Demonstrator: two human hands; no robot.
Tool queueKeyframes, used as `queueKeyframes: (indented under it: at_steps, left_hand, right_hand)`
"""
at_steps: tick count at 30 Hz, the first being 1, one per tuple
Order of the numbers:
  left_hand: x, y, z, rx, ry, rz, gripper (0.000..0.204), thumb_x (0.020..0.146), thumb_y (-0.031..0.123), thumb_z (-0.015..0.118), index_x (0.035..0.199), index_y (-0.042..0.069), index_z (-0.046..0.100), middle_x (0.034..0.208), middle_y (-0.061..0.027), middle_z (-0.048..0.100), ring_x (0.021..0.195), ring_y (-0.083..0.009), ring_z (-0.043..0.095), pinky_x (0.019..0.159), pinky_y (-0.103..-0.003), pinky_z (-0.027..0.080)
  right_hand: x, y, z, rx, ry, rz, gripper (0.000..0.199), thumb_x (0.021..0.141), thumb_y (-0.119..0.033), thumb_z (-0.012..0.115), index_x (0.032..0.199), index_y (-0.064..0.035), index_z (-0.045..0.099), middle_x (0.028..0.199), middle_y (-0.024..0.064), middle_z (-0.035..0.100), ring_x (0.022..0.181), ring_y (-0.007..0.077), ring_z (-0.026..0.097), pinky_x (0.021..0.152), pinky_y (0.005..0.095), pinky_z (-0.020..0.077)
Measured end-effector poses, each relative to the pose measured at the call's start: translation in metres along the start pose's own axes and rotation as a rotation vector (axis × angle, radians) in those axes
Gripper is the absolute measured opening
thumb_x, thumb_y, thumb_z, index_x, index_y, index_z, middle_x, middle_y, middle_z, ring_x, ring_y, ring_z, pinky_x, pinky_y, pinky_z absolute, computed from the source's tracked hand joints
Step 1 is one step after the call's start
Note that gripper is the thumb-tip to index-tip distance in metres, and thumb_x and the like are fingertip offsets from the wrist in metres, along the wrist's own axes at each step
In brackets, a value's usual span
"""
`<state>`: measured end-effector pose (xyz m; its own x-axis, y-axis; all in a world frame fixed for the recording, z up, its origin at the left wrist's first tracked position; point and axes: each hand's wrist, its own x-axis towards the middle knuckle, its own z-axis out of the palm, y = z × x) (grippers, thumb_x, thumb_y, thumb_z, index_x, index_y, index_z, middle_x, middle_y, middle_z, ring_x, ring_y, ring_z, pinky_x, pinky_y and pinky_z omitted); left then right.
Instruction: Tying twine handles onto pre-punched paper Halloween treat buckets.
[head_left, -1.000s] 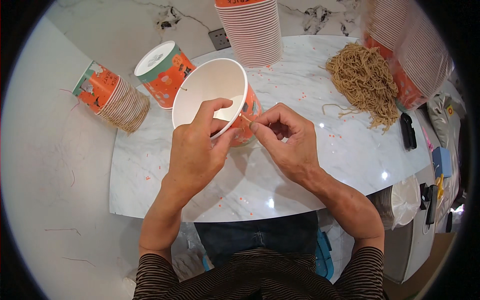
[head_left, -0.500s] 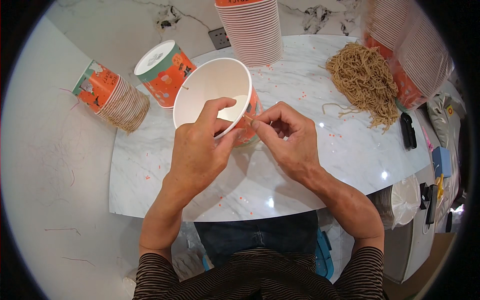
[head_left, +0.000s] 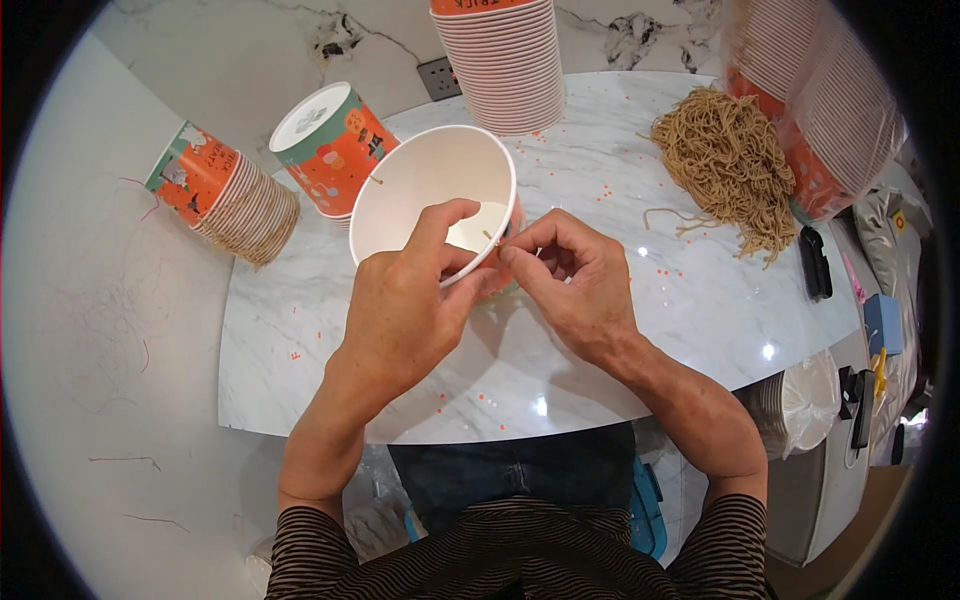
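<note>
A white-lined paper bucket [head_left: 425,180] with an orange printed outside is tilted, its mouth toward me. My left hand [head_left: 400,295] grips its near right rim, forefinger inside and thumb outside. Thumb and forefinger of my right hand [head_left: 570,285] are pinched on a tan cord against the bucket's right wall. A short end of this cord [head_left: 487,234] pokes through to the inside, just under the rim. Across from it, a small bit of tan cord [head_left: 376,179] shows on the left inner wall. My fingers hide most of the cord on the outside.
A heap of tan cords [head_left: 725,165] lies at the right. Behind stand a tall bucket stack [head_left: 500,70] and an upside-down bucket [head_left: 335,150]. More nested buckets [head_left: 225,190] lean at the left, with cords hanging. A black tool [head_left: 815,262] lies by the right edge; orange paper dots are scattered about.
The cord end has come through the wall and now shows inside the bucket. The bucket has shifted slightly right and toward me; my right hand has moved a little nearer to me.
</note>
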<state>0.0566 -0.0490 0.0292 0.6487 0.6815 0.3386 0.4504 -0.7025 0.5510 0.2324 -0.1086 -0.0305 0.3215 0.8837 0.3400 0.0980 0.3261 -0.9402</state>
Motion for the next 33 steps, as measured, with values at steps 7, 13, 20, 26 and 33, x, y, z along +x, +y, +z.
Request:
queueKeyframes:
  at_steps: [7, 13, 20, 26, 33]
  left_hand:
    - [0.001, 0.008, -0.01, -0.171, -0.105, -0.056, 0.045, 0.096, 0.006, 0.072, 0.138, 0.003, 0.055, 0.099, -0.0169, 0.078, 0.094, -0.0222, 0.077, 0.085, -0.033, 0.059]
    - [0.016, -0.001, -0.031, -0.141, -0.233, 0.034, 0.029, 0.103, 0.007, 0.057, 0.131, 0.002, 0.062, 0.094, -0.0117, 0.073, 0.086, -0.019, 0.068, 0.082, -0.034, 0.054]
    - [0.033, -0.007, -0.026, -0.092, -0.269, 0.097, 0.021, 0.099, 0.005, 0.061, 0.117, 0.0, 0.071, 0.088, -0.0106, 0.072, 0.081, -0.0144, 0.066, 0.075, -0.03, 0.053]
    - [0.034, -0.006, -0.026, -0.051, -0.314, 0.039, 0.014, 0.097, 0.006, 0.064, 0.104, -0.002, 0.073, 0.08, -0.0103, 0.071, 0.073, -0.0152, 0.064, 0.068, -0.031, 0.052]
    - [0.033, -0.009, -0.024, 0.025, -0.291, 0.044, 0.012, 0.101, 0.009, 0.059, 0.1, -0.002, 0.065, 0.081, -0.0124, 0.07, 0.072, -0.0194, 0.065, 0.067, -0.034, 0.051]
  right_hand:
    - [0.0, -0.003, -0.001, -0.006, -0.018, 0.031, 0.008, 0.09, -0.005, 0.073, 0.09, 0.0022, 0.07, 0.085, 0.0053, 0.071, 0.069, 0.0068, 0.062, 0.061, 0.024, 0.0508]
    - [0.0, 0.0, 0.0, 0.002, -0.016, 0.049, 0.008, 0.091, -0.006, 0.073, 0.091, 0.0015, 0.07, 0.084, 0.004, 0.07, 0.068, 0.0059, 0.06, 0.061, 0.0236, 0.0498]
    - [0.0, -0.004, -0.002, -0.021, -0.059, 0.121, 0.01, 0.092, -0.007, 0.074, 0.092, 0.0014, 0.07, 0.084, 0.0029, 0.071, 0.069, 0.0055, 0.06, 0.062, 0.024, 0.05]
    - [-0.001, -0.007, -0.002, -0.033, -0.09, 0.13, 0.01, 0.093, -0.008, 0.073, 0.093, 0.0015, 0.07, 0.086, 0.003, 0.071, 0.071, 0.0052, 0.061, 0.063, 0.0233, 0.0506]
    - [0.002, 0.003, -0.003, 0.077, -0.17, 0.168, 0.013, 0.094, -0.011, 0.072, 0.096, 0.0019, 0.069, 0.087, 0.0032, 0.071, 0.07, 0.0055, 0.061, 0.062, 0.023, 0.0497]
